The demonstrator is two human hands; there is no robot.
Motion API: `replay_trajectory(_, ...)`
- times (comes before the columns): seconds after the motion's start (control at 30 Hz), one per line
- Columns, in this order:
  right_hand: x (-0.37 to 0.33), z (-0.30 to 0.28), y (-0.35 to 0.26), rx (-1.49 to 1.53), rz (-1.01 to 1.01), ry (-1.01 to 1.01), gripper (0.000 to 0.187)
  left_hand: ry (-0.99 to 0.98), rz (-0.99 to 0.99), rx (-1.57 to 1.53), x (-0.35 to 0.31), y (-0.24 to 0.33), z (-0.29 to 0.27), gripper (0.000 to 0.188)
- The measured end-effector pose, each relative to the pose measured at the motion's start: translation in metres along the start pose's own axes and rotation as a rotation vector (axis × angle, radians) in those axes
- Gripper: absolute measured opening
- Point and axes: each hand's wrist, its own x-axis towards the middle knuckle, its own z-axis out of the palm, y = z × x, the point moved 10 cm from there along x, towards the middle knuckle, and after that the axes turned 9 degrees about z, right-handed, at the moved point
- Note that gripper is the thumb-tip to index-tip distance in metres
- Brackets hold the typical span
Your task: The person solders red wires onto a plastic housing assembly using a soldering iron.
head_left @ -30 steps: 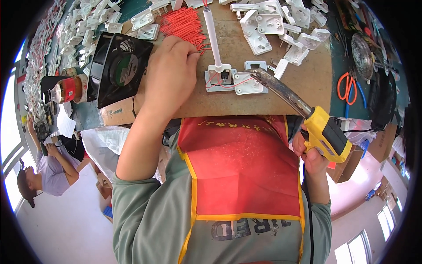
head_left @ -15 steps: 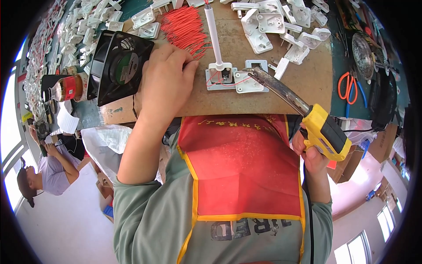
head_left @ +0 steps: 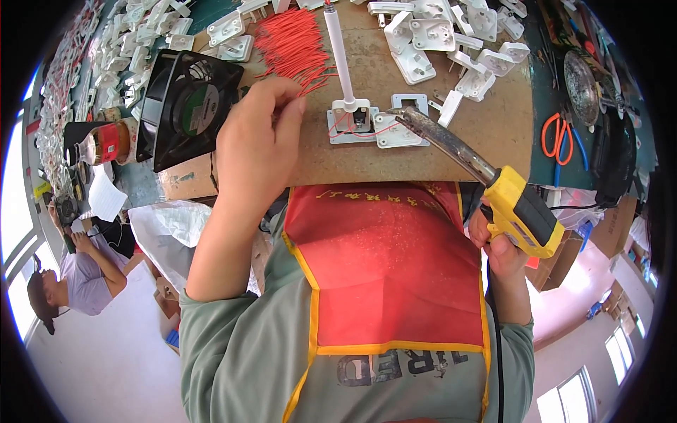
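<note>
Where left hand (head_left: 257, 144) covers: fingertips unseen.

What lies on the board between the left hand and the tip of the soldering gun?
In the head view, a small white socket part with thin red wires lies between the left hand and the soldering gun tip, a white rod rising from it.

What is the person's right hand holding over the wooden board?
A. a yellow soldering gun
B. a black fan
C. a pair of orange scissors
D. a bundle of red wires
A: the right hand grips the yellow soldering gun, its metal tip reaching to the white plug parts on the board; the orange scissors lie untouched off to the side.
</note>
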Motion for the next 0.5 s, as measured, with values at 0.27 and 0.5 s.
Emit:
replay_trajectory(0.27,0.0,0.003,-0.004,-0.128,0.001,0.014,0.047,-0.023,0.217,-0.148,-0.014,0.026,-0.003,0.011)
replay_trajectory(0.5,0.001,0.009,0.001,-0.162,-0.004,-0.018,0.047,-0.004,0.267,-0.104,-0.026,0.04,0.015,0.014)
